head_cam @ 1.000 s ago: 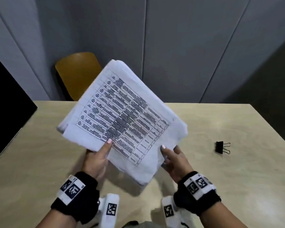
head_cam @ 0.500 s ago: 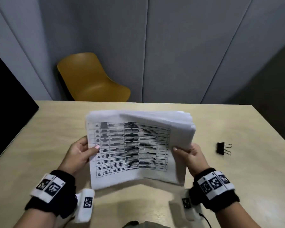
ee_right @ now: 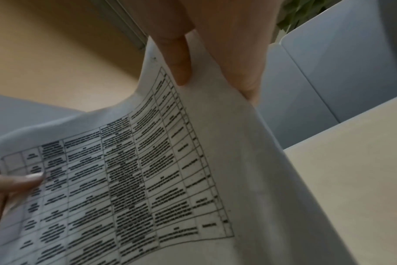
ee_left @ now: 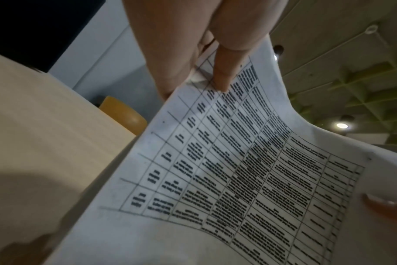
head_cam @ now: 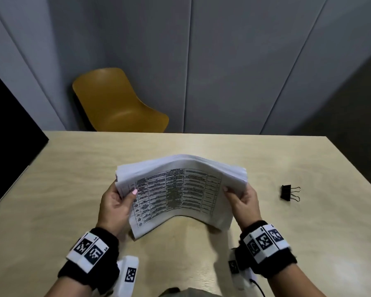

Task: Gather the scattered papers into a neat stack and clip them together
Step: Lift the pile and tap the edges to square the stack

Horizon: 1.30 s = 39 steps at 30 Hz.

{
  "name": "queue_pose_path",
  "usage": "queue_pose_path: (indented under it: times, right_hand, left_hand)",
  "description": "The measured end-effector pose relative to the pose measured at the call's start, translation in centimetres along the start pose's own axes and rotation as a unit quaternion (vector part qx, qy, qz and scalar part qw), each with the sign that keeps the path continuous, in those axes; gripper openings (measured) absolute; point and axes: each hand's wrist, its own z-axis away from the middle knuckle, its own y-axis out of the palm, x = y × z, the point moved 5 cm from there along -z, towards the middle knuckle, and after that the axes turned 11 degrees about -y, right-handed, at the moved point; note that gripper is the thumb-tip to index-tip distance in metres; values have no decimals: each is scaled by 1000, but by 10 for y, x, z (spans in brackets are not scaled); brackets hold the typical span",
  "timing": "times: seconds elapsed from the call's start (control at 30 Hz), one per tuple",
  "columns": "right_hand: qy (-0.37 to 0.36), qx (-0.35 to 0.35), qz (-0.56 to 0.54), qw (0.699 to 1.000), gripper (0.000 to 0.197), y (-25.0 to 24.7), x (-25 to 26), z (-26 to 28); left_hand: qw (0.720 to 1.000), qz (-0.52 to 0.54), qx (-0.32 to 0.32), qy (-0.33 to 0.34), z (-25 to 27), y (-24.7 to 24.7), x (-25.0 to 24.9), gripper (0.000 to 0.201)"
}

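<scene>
Papers arch above the table, the left hand and right hand each pinching one side. Bowed like this, the sheets could fan and slip askew before the clip, lying well apart on the right, goes on.

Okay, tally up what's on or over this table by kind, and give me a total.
Paper stack: 1, gripped by the left hand and the right hand
Binder clip: 1, on the table
Hands: 2
Total: 4
</scene>
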Motion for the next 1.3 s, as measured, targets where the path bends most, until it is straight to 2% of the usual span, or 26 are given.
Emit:
queue_pose_path:
  times: [0.17,0.23,0.3,0.33,0.4,0.47,0.57,0.63,0.73,0.83,0.9,0.97,1.13,1.3]
  right_hand:
    - [-30,-38,-49,998,30,-2,22,6]
    - [-27,-50,-44,997,45,-1,31,7]
    - [-16,-103,-40,994,45,0,36,3]
    - [-2,-136,-50,989,39,1,36,-1]
    - [27,-185,-44,981,34,4,35,-7]
    - [40,-202,-27,978,29,7,33,-11]
    - [33,-209,-52,976,15,7,31,-10]
    - [11,-200,-75,977,4,5,31,-7]
    - [-21,-194,-65,979,13,1,27,0]
    - [-52,-208,-58,975,22,0,33,-1]
    - [-60,-200,-50,977,27,2,36,-5]
    - [-57,-191,-25,980,23,5,36,-6]
    - [-39,-190,-10,981,29,6,26,-6]
    - [-16,-191,15,981,12,5,25,-10]
  left_hand:
    - [999,12,40,28,5,1,-12,30]
    - [997,55,40,40,6,-3,-19,22]
    - [994,98,13,43,4,-4,-22,43]
    - [992,116,-16,37,3,-3,-23,47]
    - [985,148,-84,11,0,0,-23,39]
    - [979,158,-127,-20,-4,4,-20,35]
    - [977,144,-152,-28,-9,4,-19,26]
    - [974,151,-168,-10,-10,2,-18,17]
    - [971,155,-181,31,-5,2,-22,15]
    - [968,147,-198,43,-5,2,-21,11]
    - [965,141,-218,41,-6,2,-20,17]
    - [963,119,-237,39,-9,3,-20,16]
    - [967,89,-237,23,-9,3,-20,25]
    - [969,88,-231,10,-6,5,-21,38]
